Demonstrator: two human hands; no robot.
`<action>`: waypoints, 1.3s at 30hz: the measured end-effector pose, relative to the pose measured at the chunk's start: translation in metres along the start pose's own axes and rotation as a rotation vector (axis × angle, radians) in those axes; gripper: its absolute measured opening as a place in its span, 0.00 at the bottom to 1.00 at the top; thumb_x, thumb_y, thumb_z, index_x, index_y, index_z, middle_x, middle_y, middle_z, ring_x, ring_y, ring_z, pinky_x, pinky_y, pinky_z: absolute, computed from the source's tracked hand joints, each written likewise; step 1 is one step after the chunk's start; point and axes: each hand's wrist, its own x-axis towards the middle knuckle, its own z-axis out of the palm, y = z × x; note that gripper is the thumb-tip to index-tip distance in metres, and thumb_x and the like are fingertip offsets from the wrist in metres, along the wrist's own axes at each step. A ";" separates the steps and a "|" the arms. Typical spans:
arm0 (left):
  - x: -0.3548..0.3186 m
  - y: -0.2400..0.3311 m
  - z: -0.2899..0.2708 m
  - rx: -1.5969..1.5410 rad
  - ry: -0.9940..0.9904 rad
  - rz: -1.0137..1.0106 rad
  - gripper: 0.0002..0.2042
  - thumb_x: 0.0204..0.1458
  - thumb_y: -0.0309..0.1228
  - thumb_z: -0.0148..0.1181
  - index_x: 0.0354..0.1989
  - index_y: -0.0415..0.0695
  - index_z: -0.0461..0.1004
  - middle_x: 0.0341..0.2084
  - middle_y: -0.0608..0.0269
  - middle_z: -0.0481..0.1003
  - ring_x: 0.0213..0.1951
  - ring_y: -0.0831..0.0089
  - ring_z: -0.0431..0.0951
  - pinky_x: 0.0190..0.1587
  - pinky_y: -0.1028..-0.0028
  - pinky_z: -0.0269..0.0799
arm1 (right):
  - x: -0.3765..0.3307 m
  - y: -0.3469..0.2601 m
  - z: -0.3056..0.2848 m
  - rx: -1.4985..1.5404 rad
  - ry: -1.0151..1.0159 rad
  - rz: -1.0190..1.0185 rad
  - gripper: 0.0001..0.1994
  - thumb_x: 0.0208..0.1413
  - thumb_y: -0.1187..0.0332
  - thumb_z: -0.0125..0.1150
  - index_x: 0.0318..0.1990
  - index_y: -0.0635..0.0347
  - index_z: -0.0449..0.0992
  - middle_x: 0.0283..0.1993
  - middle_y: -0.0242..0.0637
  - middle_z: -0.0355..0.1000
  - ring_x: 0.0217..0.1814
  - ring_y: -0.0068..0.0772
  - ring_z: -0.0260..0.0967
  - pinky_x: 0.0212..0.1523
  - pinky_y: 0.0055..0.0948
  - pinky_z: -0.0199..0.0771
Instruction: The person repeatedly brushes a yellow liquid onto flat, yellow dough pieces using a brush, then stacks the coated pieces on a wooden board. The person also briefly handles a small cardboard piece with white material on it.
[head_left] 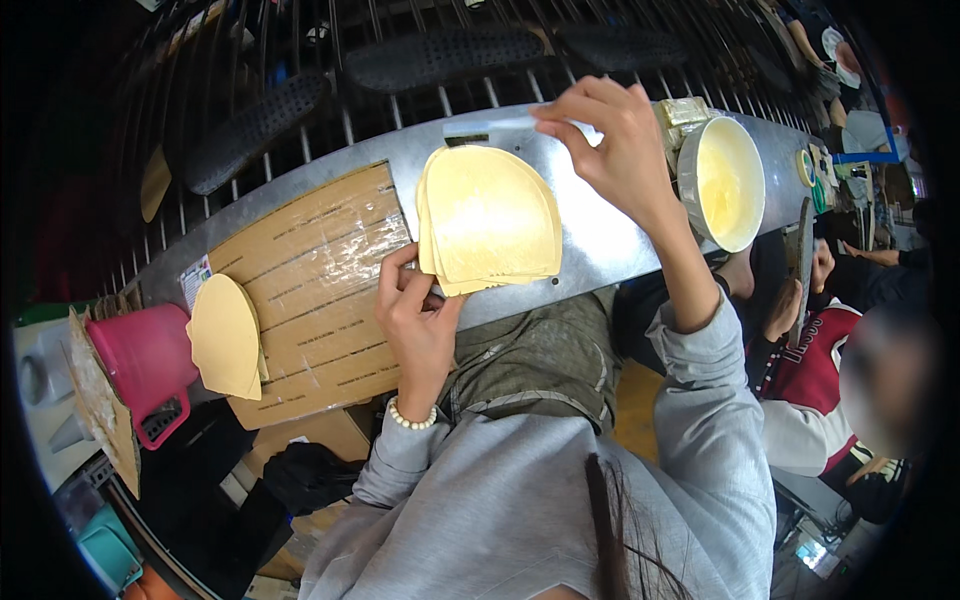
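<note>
A fanned stack of pale yellow, round-topped flat pieces (490, 215) lies on the metal table in front of me. My left hand (415, 320), with a beaded bracelet on its wrist, grips the stack's lower left corner between thumb and fingers. Beyond the stack, my right hand (615, 145) is raised with thumb and forefinger pinched. From that pinch a thin, pale strip (485, 127) extends left along the stack's far edge; its exact kind is unclear. To the right stands a white bowl (750, 190) with yellow paste inside.
A cardboard sheet (320, 260) covers the table's left part, with more yellow pieces (225, 335) at its left edge. A pink plastic pitcher (140, 350) stands beyond them. Dark sole-shaped pieces (445, 57) rest on metal bars behind. At right sits another person (825, 350).
</note>
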 end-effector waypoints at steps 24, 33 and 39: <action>-0.003 -0.003 0.001 0.005 0.019 0.028 0.15 0.45 0.18 0.75 0.43 0.30 0.83 0.49 0.54 0.75 0.33 0.76 0.75 0.26 0.78 0.75 | -0.023 0.057 -0.026 0.452 -0.374 0.022 0.06 0.53 0.67 0.75 0.35 0.57 0.88 0.33 0.32 0.81 0.38 0.32 0.76 0.40 0.34 0.74; -0.002 -0.001 0.001 -0.005 0.003 0.032 0.15 0.46 0.19 0.75 0.43 0.30 0.83 0.49 0.54 0.75 0.32 0.76 0.75 0.27 0.79 0.75 | -0.003 0.043 -0.026 0.277 -0.295 0.014 0.05 0.55 0.66 0.72 0.37 0.55 0.88 0.33 0.33 0.80 0.37 0.35 0.76 0.42 0.36 0.71; -0.002 -0.007 0.000 0.033 0.024 0.036 0.16 0.46 0.18 0.75 0.44 0.31 0.83 0.48 0.54 0.76 0.33 0.75 0.75 0.27 0.79 0.76 | 0.013 0.006 -0.009 0.155 -0.140 -0.082 0.04 0.56 0.69 0.69 0.37 0.52 0.87 0.33 0.31 0.78 0.43 0.36 0.75 0.51 0.36 0.67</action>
